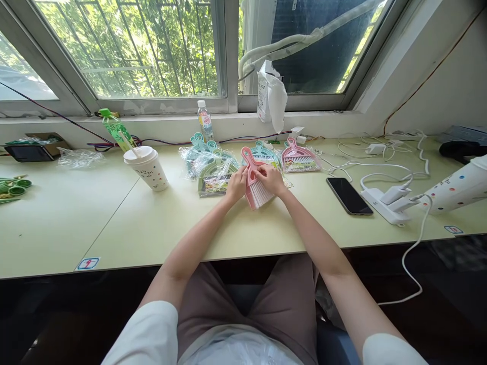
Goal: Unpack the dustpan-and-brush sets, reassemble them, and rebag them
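In the head view a pink hand brush with white bristles is held upright but tilted over the table, with a pink dustpan edge seemingly behind it. My left hand grips its left side, fingers closed. My right hand pinches the brush near the base of its handle; the fingertips partly cover it. Behind my hands lie wrapped brush-and-dustpan sets: a green one to the left, blue ones beyond it, another blue set just behind, and a pink set to the right.
A lidded paper cup and a tilted green bottle stand left. A clear bottle is by the window. On the right lie a phone, a power strip with white cables, and a dotted white cup on its side.
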`<state>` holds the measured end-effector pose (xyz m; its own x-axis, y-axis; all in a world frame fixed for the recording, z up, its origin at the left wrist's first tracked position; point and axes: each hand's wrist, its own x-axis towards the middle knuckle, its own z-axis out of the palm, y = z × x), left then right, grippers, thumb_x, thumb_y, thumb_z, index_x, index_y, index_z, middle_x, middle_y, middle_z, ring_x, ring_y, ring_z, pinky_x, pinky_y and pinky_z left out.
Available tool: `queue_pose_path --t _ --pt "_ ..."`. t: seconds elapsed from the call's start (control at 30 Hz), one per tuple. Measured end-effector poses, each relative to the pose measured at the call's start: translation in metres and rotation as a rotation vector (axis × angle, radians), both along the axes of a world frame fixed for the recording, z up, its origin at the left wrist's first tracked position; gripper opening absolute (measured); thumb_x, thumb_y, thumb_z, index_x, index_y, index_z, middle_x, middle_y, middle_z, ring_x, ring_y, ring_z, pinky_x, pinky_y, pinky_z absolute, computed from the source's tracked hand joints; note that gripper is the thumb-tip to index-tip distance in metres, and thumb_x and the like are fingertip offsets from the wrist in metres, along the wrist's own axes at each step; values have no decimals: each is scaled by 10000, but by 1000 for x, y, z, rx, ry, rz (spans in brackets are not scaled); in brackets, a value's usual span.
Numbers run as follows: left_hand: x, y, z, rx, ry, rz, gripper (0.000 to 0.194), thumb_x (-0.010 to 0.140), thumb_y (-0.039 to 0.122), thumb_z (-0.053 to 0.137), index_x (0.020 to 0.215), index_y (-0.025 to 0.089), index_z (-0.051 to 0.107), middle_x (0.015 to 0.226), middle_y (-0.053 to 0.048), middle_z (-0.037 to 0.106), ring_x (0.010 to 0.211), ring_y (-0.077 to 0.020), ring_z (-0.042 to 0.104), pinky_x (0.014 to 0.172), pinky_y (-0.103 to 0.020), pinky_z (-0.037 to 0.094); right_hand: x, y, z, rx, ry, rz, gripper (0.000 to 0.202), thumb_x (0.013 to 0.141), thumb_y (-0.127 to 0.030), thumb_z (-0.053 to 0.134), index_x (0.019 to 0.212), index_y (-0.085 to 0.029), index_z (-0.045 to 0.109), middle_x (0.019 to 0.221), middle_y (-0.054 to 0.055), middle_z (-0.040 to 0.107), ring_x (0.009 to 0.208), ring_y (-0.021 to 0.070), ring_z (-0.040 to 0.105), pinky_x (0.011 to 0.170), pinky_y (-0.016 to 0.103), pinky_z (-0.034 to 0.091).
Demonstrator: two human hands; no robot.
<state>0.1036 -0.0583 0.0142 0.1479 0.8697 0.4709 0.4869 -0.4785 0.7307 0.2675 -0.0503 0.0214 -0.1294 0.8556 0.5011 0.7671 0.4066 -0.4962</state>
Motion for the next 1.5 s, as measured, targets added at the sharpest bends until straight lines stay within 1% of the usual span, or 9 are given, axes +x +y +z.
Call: queue_pose_path --t 0.07,0.17,0.27,0.37,0.63,0.83,1.07,1.3,1.5 --pt "1 2 0 -4 -30 -28 411 1035 382 295 1104 208 660 1062 -79 727 936 -209 666 860 -323 498 5 2 1 -22 60 9 331 936 -418 489 833 -185 701 899 63 732 830 200 626 743 299 414" --pt "2 4 2 -42 -21 -59 414 1036 383 295 1112 206 661 1106 -74 717 993 -210 653 897 -322 489 8 2 2 -52 103 -108 370 940 -404 463 801 -185 727 857 61 745 772 198 629 681 297 398" --pt "1 3 4 -85 35 -68 408 1037 353 292 1143 207 658 1140 -71 714 1030 -218 647 920 -325 478 5 -5 5 -27 50 -224 455 959 -426 433 707 -179 720 737 75 724 700 210 618 641 309 379" --pt "0 1 5 -82 68 -65 415 1038 349 284 1172 193 645 1079 -79 731 947 -228 667 854 -327 489 -2 -13 8 43 -51 -256 459 974 -406 412 722 -177 720 773 94 731 725 222 634 660 315 391" --pt "-1 -11 13 -40 160 138 412 1039 365 262 1223 213 598 985 -95 739 853 -242 687 755 -322 476 -23 -24 15 -34 -55 -224 300 888 -419 564 1046 -202 698 1085 93 734 957 263 664 751 331 469" --pt "2 -12 13 -39 181 110 437 1041 393 248 1256 227 591 989 -84 742 875 -245 690 766 -329 484 -14 -12 12 -54 27 -154 238 810 -353 595 951 -177 670 1011 93 724 931 242 654 813 339 475" --pt "2 -8 17 -27 119 25 456 1043 375 253 1297 212 595 1158 -90 725 969 -229 689 860 -323 488 -8 -6 12 -19 105 -119 178 755 -351 583 826 -196 635 933 88 715 858 232 633 789 343 465" --pt "1 -10 24 -25 164 42 459 1049 368 261 1335 202 579 1219 -98 704 974 -228 688 855 -310 476 -5 -5 16 -29 190 -94 178 717 -364 583 766 -198 622 861 73 708 794 211 622 758 334 464" --pt "0 1 16 -7 128 33 450 1045 400 268 1306 228 592 1141 -91 716 909 -230 684 813 -316 478 1 -6 22 -67 300 -17 200 724 -403 600 742 -204 601 775 38 659 722 183 603 696 320 479"
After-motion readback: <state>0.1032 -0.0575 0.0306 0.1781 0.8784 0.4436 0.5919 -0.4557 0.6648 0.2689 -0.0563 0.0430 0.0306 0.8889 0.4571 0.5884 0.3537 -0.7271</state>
